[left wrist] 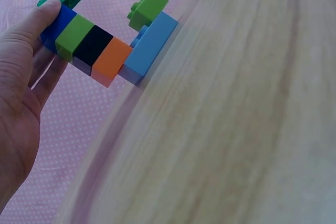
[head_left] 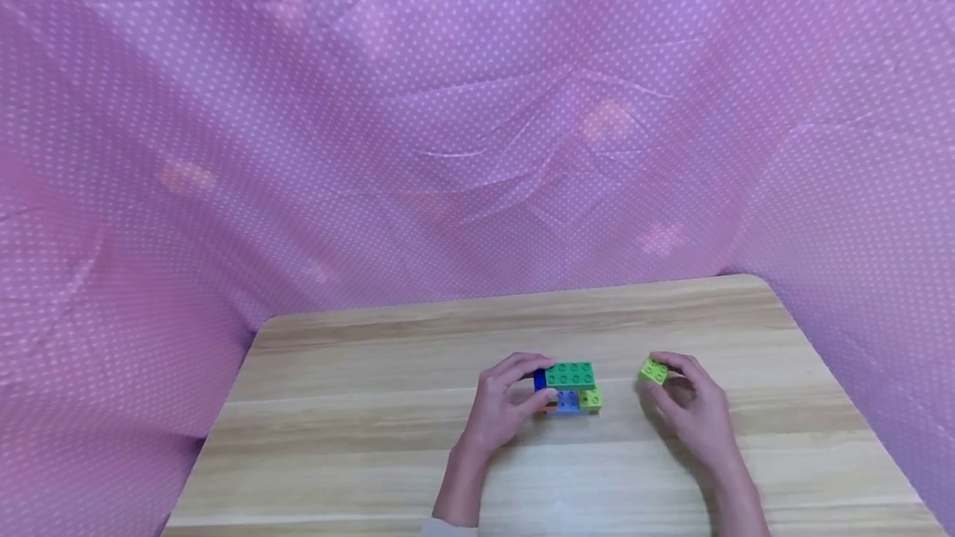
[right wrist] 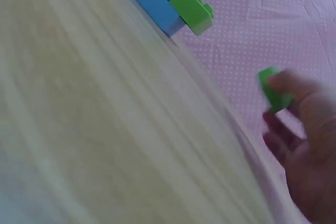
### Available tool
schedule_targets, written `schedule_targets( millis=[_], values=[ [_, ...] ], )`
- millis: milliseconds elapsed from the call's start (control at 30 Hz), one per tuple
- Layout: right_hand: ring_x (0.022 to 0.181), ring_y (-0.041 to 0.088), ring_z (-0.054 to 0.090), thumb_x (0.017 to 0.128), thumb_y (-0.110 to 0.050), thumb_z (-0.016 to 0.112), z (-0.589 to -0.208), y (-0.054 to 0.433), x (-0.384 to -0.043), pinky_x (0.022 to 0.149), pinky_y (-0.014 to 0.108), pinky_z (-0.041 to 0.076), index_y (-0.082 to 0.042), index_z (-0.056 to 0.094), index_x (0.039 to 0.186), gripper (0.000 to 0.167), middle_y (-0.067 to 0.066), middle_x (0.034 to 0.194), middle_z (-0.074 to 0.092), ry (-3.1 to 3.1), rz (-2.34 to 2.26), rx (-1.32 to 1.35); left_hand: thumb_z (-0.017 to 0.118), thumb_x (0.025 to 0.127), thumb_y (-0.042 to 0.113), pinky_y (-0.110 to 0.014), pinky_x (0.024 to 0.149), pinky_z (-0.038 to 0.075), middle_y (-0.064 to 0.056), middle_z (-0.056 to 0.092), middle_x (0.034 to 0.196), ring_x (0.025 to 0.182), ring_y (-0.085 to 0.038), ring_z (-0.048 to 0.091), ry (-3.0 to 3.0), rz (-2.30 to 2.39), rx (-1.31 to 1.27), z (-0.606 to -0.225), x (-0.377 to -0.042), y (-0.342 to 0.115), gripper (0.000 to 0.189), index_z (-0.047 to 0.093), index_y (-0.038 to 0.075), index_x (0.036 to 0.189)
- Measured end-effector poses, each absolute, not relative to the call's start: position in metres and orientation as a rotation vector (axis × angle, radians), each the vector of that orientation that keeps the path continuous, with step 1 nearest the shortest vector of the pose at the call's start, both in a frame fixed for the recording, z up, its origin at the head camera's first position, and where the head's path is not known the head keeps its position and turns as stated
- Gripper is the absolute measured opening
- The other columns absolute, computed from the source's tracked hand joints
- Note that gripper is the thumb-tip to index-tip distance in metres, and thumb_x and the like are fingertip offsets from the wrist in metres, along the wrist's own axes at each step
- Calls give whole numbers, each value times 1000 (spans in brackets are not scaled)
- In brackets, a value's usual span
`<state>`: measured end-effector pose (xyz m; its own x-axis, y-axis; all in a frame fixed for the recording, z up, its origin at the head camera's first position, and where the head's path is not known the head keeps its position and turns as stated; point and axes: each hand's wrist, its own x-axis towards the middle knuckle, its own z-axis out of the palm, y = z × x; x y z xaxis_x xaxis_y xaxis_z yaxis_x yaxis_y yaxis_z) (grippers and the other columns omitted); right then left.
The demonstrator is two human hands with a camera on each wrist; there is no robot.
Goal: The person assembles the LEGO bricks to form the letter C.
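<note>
A structure of toy building bricks stands on the wooden table. Its base is a long light blue brick (left wrist: 153,48). At one end rise an orange brick (left wrist: 112,61), a black brick (left wrist: 93,48), a lime brick (left wrist: 75,36) and a dark blue brick (left wrist: 59,23), topped by a long green brick (head_left: 570,374) that juts over the base. A second lime brick (head_left: 591,399) sits on the base's other end. My left hand (head_left: 498,406) grips the column near its top, thumb on the dark blue brick. To the right, my right hand (head_left: 700,411) pinches a small lime brick (head_left: 653,370) with studs up.
The light wooden table (head_left: 358,437) has rounded far corners. Behind it and at both sides hangs a pink-purple dotted cloth (head_left: 477,147), close to the table's edges.
</note>
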<state>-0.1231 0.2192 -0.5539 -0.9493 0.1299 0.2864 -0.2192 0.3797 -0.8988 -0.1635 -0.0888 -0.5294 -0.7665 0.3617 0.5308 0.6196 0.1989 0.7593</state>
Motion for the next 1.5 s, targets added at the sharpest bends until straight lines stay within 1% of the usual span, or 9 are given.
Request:
schedule_targets(
  millis=[133,267,333,467,533,700,900,1200,1500],
  values=[
    [112,15,66,90,22,65,-543,201,-126,96,20,57,6,60,138,51,18,131,58,-2159,1864,316,82,94,17,-35,99,59,-1,73,127,117,-17,70,-2231,-1608,-942,-531,-163,-89,36,74,15,129],
    [116,19,67,92,22,61,-536,181,-127,89,29,62,11,57,137,46,22,135,53,-2109,2020,491,82,95,17,-35,99,59,-1,73,127,117,-17,70,-2229,-1605,-942,-532,-163,-88,35,74,15,129],
    [112,21,68,94,20,60,-534,173,-127,83,33,64,11,56,138,45,23,136,52,-2121,2079,517,82,95,17,-35,100,59,-2,73,127,117,-17,70,-2223,-1602,-944,-532,-163,-88,35,74,15,129],
    [96,28,72,96,16,60,-534,164,-126,74,38,66,4,53,143,49,22,135,57,-2189,2141,501,82,94,16,-35,100,59,-2,74,125,116,-18,71,-2206,-1593,-953,-532,-162,-87,35,74,15,128],
    [97,31,73,97,15,60,-534,162,-125,76,40,66,1,50,147,53,23,137,57,-2211,2167,492,82,94,16,-35,100,59,-2,74,125,115,-18,71,-2201,-1588,-957,-532,-163,-87,35,74,15,128],
    [111,31,71,97,14,60,-532,159,-125,86,44,64,1,44,153,60,29,146,47,-2170,2257,546,81,95,17,-35,99,59,-2,74,126,116,-17,71,-2214,-1590,-958,-532,-163,-88,35,74,15,129],
    [112,42,70,100,10,62,-531,157,-126,92,43,62,-2,47,152,56,31,141,51,-2141,2312,610,81,95,17,-36,99,59,-1,74,126,117,-17,70,-2225,-1591,-951,-532,-163,-88,35,74,16,129],
    [116,31,71,102,6,60,-529,157,-126,98,38,60,3,47,151,50,29,145,49,-2083,2412,575,81,95,17,-36,99,60,-2,73,127,117,-18,70,-2224,-1579,-967,-532,-164,-89,35,74,15,130],
    [116,28,72,112,-10,51,-518,150,-127,99,39,58,9,50,146,39,34,142,47,-2091,2427,489,80,96,16,-36,98,60,-3,73,127,116,-18,71,-2213,-1585,-992,-533,-165,-90,35,74,14,130]
  ],
)
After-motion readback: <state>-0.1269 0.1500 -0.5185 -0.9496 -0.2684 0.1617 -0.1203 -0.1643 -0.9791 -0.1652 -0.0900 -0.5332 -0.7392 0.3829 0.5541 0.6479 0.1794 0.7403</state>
